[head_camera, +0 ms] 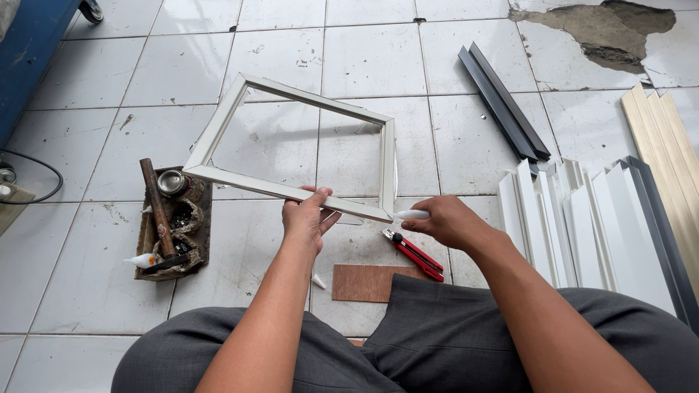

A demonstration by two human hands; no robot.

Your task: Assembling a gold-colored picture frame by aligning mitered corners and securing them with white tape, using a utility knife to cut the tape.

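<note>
A white rectangular frame is held up above the tiled floor, tilted away from me. My left hand grips the middle of its near rail. My right hand holds a small white tube with its tip touching the frame's near right corner. My grey-trousered knees fill the bottom of the view.
A red utility knife and a small brown board lie on the tiles below my hands. A tray with a hammer, a tin and a glue tube sits left. White, dark and beige mouldings lie right. Dark strips lie behind.
</note>
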